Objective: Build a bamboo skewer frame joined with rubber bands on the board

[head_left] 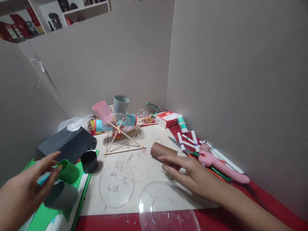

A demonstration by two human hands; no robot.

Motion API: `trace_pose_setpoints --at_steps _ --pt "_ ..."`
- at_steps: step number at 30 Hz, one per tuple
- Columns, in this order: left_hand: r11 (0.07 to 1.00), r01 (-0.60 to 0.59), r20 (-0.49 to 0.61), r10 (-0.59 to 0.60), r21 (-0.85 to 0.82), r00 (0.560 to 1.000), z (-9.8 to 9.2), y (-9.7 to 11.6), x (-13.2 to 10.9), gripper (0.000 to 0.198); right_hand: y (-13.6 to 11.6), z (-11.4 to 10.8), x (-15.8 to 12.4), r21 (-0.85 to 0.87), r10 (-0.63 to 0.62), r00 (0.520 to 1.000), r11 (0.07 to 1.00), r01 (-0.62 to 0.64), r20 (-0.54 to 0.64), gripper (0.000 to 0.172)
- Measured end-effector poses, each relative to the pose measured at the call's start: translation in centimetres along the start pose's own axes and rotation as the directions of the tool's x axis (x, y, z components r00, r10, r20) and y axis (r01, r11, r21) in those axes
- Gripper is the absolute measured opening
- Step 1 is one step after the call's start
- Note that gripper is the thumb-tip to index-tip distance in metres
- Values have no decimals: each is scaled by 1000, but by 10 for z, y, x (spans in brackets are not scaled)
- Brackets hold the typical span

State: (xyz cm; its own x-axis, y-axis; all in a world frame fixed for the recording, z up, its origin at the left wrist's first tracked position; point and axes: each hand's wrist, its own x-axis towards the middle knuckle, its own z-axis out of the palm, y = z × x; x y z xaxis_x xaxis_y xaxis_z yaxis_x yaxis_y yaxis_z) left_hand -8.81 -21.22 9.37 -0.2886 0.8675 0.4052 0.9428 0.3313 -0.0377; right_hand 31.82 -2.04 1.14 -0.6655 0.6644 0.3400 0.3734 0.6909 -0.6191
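My right hand (185, 170) lies flat on the white board (144, 189) with its fingers stretched out, the fingertips against a brown cardboard tube (163, 150). My left hand (29, 186) hovers at the lower left with fingers spread, holding nothing, just beside a green paper cup (68, 171) lying on its side and a grey paper roll (61, 195). Two clear plastic lids lie in front: one (116, 184) in the middle, a larger one (166, 208) at the near edge. A stick frame (124, 138) carrying coloured cups stands behind.
A black cup (89, 160) and dark folded paper (67, 144) sit at the left on green sheets. A pink glue gun (218, 163), markers (187, 141), scissors, a glue bottle (182, 124) and a red-white box (167, 119) lie at the right. Grey partition walls close in three sides.
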Motion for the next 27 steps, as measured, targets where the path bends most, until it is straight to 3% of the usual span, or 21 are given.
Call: trace_pose_setpoints --at_steps 2,4,6,9,12,15,18,20,24,27 --pt "974 -197 -37 194 -109 980 7 37 -8 51 -7 -7 -1 8 18 999 1000 -18 -32 30" --pt "905 -392 -118 377 -164 919 14 69 -14 45 -14 -19 0 -2 38 996 999 -38 -79 29" --pt "832 -520 -120 506 -192 854 23 95 -17 43 -19 -35 6 -28 64 985 997 -69 -157 29" --pt "724 -635 -55 647 -268 761 36 130 -16 39 -15 -58 31 -94 124 957 984 -154 -264 30" --pt "655 -672 53 729 -346 683 48 161 -11 35 9 -67 75 -320 218 938 898 -301 -271 27" --pt "652 -622 153 733 -433 662 56 187 -3 31 49 -57 119 -580 355 909 701 -414 -220 27" --pt "665 -539 199 706 -517 680 66 201 8 31 87 -40 149 -656 397 894 620 -430 -211 30" --pt "663 -458 198 671 -592 715 75 205 16 31 107 -30 160 -687 406 887 582 -436 -219 35" --pt "565 -146 244 556 -812 794 101 210 26 28 130 -21 168 -695 406 887 574 -434 -219 27" --pt "368 183 362 508 -911 781 123 214 30 27 138 -23 171 -671 406 893 609 -422 -193 23"
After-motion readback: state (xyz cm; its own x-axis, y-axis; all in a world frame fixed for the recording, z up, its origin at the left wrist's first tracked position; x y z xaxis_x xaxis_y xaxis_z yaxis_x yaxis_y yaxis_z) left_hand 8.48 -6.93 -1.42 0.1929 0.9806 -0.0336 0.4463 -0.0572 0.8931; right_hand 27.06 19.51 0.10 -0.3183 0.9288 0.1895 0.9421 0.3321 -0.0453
